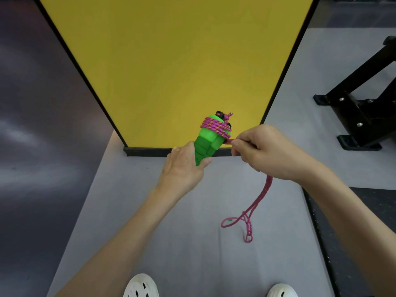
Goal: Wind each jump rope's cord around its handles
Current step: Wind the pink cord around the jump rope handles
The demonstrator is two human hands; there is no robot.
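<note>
My left hand point(184, 166) grips the lower end of two green jump-rope handles point(209, 142) held together, pointing up and away. A pink-and-orange braided cord point(216, 126) is wound in several turns around their upper part. My right hand point(261, 151) pinches the cord just right of the handles. From under that hand the loose doubled cord point(257, 202) hangs down and its looped end lies on the grey floor mat point(171, 211).
A tall yellow panel with a black frame point(167, 61) stands right behind the handles. A black metal equipment base point(360, 108) sits at the right. Dark floor lies to the left, and white shoes point(141, 286) show at the bottom edge.
</note>
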